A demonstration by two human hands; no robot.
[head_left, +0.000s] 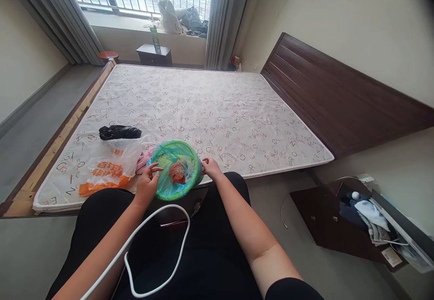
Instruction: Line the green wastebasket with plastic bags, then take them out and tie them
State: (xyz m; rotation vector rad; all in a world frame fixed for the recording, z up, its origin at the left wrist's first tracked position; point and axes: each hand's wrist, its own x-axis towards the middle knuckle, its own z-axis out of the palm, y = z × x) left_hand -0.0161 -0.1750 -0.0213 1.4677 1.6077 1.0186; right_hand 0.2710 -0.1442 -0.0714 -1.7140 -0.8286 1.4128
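Note:
A round green waste basket (162, 194) lined with a thin blue-green plastic bag (165, 156) is between my hands, tilted so its mouth faces me. Crumpled reddish-brown and clear rubbish (178, 172) lies inside it. At the left rim is my left hand (147, 181), its fingers apart and resting against the lined edge. My right hand (210, 168) is closed at the right rim, pinching the basket's edge; the fingertips are partly hidden. A white and orange plastic bag (110, 169) and a pink cloth (143, 161) lie left of the basket.
A patterned mattress (210, 110) spreads ahead, with a black plastic bundle (120, 132) on it. The dark headboard (339, 83) stands at right. A white cable (185, 241) loops across my lap. An open nightstand (325, 218) with clothes is at lower right.

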